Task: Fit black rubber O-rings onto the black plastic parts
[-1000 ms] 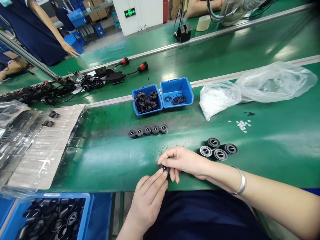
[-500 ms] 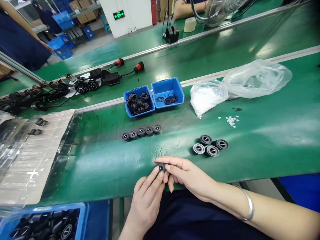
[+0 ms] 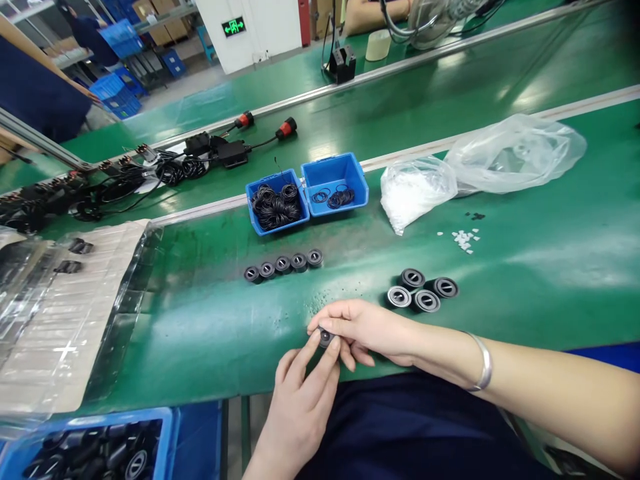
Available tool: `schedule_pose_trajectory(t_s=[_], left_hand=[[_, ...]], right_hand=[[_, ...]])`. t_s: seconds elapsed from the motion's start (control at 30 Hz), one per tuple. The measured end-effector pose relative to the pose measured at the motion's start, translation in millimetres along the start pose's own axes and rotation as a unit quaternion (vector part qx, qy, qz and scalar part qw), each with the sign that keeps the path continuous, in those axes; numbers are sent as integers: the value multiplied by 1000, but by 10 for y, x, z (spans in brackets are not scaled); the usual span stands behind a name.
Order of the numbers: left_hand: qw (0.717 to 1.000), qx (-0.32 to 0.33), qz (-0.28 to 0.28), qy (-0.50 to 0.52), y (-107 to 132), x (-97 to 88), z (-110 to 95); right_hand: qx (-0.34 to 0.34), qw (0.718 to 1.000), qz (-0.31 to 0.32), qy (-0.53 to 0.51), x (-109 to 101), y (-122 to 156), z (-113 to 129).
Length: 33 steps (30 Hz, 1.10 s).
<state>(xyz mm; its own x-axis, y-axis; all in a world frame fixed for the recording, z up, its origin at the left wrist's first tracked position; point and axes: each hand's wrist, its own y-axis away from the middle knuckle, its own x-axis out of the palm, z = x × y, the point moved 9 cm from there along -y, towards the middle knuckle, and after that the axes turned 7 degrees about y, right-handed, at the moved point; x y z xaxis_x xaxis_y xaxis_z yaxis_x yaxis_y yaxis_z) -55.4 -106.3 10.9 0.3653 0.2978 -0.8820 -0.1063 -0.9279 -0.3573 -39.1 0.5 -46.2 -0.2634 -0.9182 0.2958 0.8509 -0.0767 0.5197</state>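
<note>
Both my hands hold one small round black part [image 3: 326, 337] over the near side of the green work surface [image 3: 200, 360]. My left hand [image 3: 306, 393] reaches up from below, its fingertips on the part's near side. From the right, my right hand [image 3: 357, 330] grips the same part with thumb and fingers, hiding some of it. A metal bangle [image 3: 484, 363] circles the right wrist. Beyond my hands stands a row of several black cylindrical parts [image 3: 283, 265]. More such cylinders [image 3: 426, 301] are grouped to the right.
Two blue bins [image 3: 335, 167] with black rings stand at the back. Right of them lie a bag of white pieces [image 3: 415, 190] and loose white bits [image 3: 464, 240]. Plastic trays [image 3: 45, 333] lie left, above a blue crate [image 3: 167, 427] of black parts. Cables [image 3: 190, 167] run along the conveyor.
My right hand has shifted its hold, its thumb now over the part's far edge and its palm raised slightly. My left hand has moved a little right. The surrounding things stay put.
</note>
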Motion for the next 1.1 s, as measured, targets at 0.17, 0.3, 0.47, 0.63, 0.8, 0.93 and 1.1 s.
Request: schedule_pose_trajectory(t_s=[0.17,0.3,0.47,0.63,0.8,0.93,1.1], left_hand=[[999,22,-11,32,59,-45,26],[999,19,-15,35,54,-35,13],[1000,13,-6,27,77,47,6],[999,-14,-16,31,83,53,57],[999,-21,-5,26,55,65,32],[1000,-20,-9,-5,40,21,22],[994,-62,-38,-78,63,-190,284]], right_hand=[[-9,1000,-28,8,-7,26,15],[-42,997,5,-72,25,23,50],[-35,997,21,-61,15,-6,7],[-33,996,25,-76,7,5,18],[-40,996,26,-70,23,9,48],[-70,996,-14,-46,10,11,49],[-196,969,-127,81,-110,236,113]])
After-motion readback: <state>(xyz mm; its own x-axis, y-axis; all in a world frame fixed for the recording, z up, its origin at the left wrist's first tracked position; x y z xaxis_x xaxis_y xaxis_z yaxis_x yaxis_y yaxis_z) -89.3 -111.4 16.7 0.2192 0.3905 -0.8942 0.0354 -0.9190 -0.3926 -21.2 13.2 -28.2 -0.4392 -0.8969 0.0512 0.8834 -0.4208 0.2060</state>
